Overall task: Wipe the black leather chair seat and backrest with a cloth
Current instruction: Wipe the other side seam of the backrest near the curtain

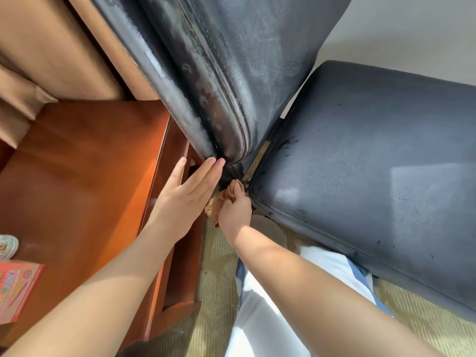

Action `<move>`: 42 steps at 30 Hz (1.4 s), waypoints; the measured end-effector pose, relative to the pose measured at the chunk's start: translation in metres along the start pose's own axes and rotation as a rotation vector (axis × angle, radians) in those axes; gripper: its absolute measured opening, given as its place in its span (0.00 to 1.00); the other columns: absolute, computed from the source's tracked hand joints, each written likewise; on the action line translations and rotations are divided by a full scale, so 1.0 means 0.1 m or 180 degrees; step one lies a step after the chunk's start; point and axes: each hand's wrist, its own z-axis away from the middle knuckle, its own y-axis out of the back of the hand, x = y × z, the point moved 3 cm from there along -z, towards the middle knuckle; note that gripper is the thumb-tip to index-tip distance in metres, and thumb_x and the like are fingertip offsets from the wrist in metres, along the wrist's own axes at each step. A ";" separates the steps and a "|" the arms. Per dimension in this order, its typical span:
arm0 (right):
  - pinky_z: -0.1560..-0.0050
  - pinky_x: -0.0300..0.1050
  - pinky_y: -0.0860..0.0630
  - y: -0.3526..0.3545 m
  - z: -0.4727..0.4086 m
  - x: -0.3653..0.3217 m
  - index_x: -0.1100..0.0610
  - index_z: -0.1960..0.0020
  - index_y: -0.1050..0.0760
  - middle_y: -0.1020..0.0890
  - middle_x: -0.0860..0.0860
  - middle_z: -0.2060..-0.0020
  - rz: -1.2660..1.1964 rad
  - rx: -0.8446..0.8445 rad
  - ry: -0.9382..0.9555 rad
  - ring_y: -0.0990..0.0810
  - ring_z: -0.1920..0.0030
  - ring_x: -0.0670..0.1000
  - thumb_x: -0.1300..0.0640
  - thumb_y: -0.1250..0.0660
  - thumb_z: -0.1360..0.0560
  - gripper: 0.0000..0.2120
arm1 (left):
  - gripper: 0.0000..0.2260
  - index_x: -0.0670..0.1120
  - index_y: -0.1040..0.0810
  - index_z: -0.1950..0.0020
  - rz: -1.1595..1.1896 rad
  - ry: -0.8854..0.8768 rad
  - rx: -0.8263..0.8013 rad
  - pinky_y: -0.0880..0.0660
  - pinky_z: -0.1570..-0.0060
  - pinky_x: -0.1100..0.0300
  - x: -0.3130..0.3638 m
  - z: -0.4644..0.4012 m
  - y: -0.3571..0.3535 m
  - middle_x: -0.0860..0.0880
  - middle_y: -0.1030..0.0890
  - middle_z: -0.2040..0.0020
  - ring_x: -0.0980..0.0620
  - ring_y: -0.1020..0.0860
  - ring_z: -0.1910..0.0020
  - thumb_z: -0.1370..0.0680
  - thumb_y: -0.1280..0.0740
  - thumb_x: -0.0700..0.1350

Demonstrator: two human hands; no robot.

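One black leather chair fills the upper centre and right of the frame: its worn backrest (pixel 219 73) runs down from the top edge, its seat (pixel 373 176) spreads across the right. One reddish wooden tabletop (pixel 85 176) takes the left side, close against the backrest's edge. Two hands meet at centre, where backrest and seat join: the left hand (pixel 185 194) lies flat, fingers straight and together, tips touching the backrest's lower corner; the right hand (pixel 235 210) grips one bunched brown cloth (pixel 226 194) against that same corner. One orange box (pixel 15 289) sits at lower left.
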 end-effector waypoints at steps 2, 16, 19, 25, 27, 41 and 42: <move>0.37 0.36 0.36 0.00 -0.05 0.03 0.61 0.29 0.34 0.29 0.57 0.34 -0.0129 0.0021 -0.0122 0.30 0.35 0.54 0.70 0.49 0.22 0.23 | 0.35 0.34 0.65 0.25 0.0027 0.0041 0.0010 0.55 0.28 0.37 0.02 0.00 -0.03 0.38 0.64 0.23 0.39 0.66 0.26 0.22 0.45 0.42; 0.50 0.47 0.24 -0.04 -0.33 0.14 0.57 0.33 0.31 0.23 0.52 0.45 -0.0511 -0.0251 -0.0925 0.24 0.45 0.53 0.68 0.47 0.21 0.19 | 0.36 0.38 0.57 0.22 0.0125 0.0077 0.0332 0.53 0.27 0.38 0.06 -0.06 -0.21 0.43 0.59 0.22 0.38 0.70 0.26 0.23 0.40 0.42; 0.36 0.55 0.29 -0.08 -0.23 0.10 0.54 0.30 0.33 0.25 0.51 0.42 -0.0833 0.0026 -0.0865 0.26 0.38 0.55 0.69 0.49 0.21 0.23 | 0.36 0.38 0.56 0.22 0.0114 0.0051 0.0349 0.49 0.27 0.39 0.06 -0.04 -0.19 0.42 0.59 0.22 0.38 0.67 0.25 0.24 0.39 0.42; 0.31 0.42 0.36 -0.04 -0.01 -0.01 0.53 0.30 0.31 0.28 0.53 0.37 -0.0701 0.0568 -0.0018 0.30 0.42 0.43 0.73 0.49 0.26 0.29 | 0.34 0.37 0.53 0.22 0.0094 0.0014 0.0227 0.50 0.28 0.39 0.04 -0.06 -0.09 0.40 0.59 0.22 0.38 0.64 0.25 0.23 0.39 0.44; 0.32 0.39 0.36 -0.01 0.04 -0.05 0.53 0.31 0.31 0.29 0.52 0.38 -0.0580 0.0591 0.0296 0.30 0.43 0.41 0.74 0.49 0.27 0.30 | 0.33 0.36 0.55 0.23 0.0054 -0.0033 0.0132 0.50 0.28 0.39 0.03 -0.05 -0.08 0.38 0.61 0.23 0.38 0.65 0.26 0.23 0.42 0.43; 0.43 0.41 0.33 -0.03 -0.15 0.03 0.58 0.35 0.29 0.27 0.55 0.44 0.0503 0.0212 0.0366 0.27 0.43 0.54 0.67 0.46 0.24 0.19 | 0.32 0.37 0.55 0.23 -0.0135 -0.0015 0.0204 0.51 0.28 0.39 0.01 -0.05 -0.16 0.38 0.63 0.24 0.35 0.71 0.28 0.22 0.42 0.42; 0.42 0.41 0.33 -0.03 -0.14 0.03 0.57 0.34 0.31 0.28 0.54 0.43 0.0457 0.0240 0.0355 0.27 0.44 0.52 0.69 0.48 0.25 0.22 | 0.32 0.37 0.55 0.23 -0.0132 -0.0010 0.0190 0.52 0.28 0.39 0.01 -0.05 -0.16 0.38 0.62 0.24 0.35 0.71 0.28 0.22 0.42 0.42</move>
